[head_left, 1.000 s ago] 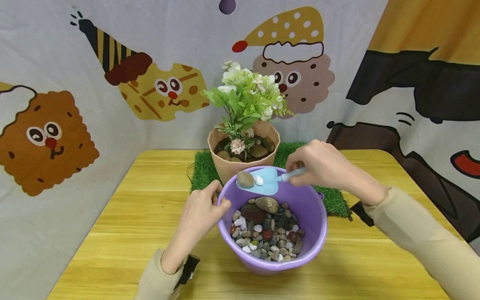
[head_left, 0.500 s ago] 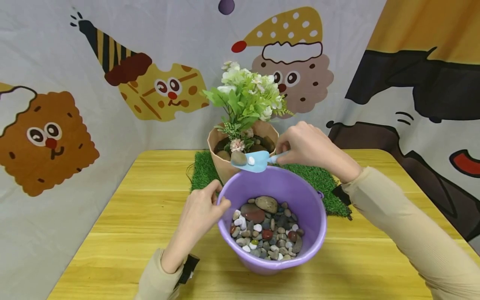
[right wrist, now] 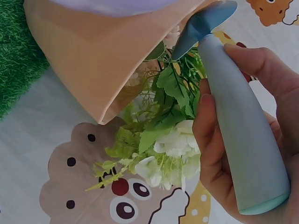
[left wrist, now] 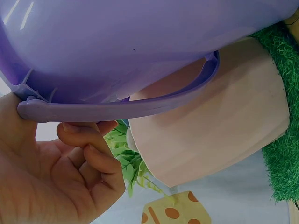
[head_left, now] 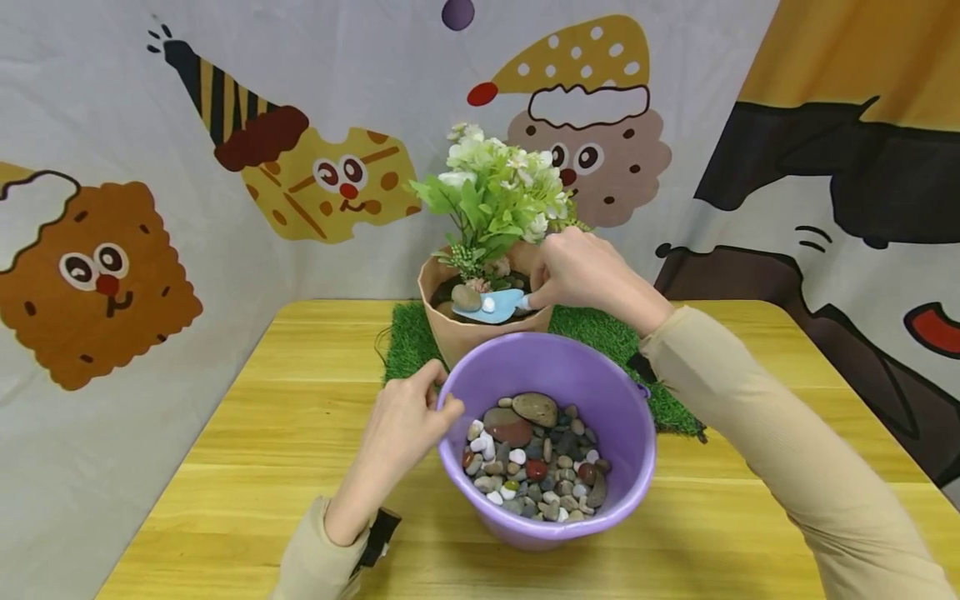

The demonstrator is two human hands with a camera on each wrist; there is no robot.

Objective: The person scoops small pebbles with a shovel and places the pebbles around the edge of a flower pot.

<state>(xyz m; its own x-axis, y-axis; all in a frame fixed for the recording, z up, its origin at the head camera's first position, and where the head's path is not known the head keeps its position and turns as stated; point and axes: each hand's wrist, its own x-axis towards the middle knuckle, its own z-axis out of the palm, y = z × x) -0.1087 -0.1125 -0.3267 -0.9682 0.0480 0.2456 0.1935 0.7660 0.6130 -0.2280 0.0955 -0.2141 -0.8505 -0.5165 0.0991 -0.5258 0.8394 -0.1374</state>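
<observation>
My left hand (head_left: 401, 433) grips the left rim of a purple bucket (head_left: 632, 437), with thumb and fingers at its edge. In the left wrist view the bucket's handle (left wrist: 117, 110) hangs down beside the curled fingers. Pebbles (head_left: 551, 479) of mixed colours cover the bucket's bottom. My right hand (head_left: 581, 271) holds a small blue garden trowel by its pale handle (right wrist: 243, 135). On the trowel's blade (head_left: 507, 307) lie a grey-brown stone (head_left: 467, 297) and a white pebble (head_left: 488, 305). The blade is over the opening of a peach flowerpot (head_left: 468, 340), close to its soil and stones.
A leafy plant with white flowers (head_left: 510, 196) rises from the pot, right behind the trowel. The pot stands on a green turf mat (head_left: 408, 342) on the wooden table (head_left: 300, 417). A cartoon-printed cloth (head_left: 285, 50) hangs behind the table.
My right hand has carried the loaded trowel from inside the bucket's far rim up, forward and slightly left, over the flowerpot. My left hand stays on the bucket rim.
</observation>
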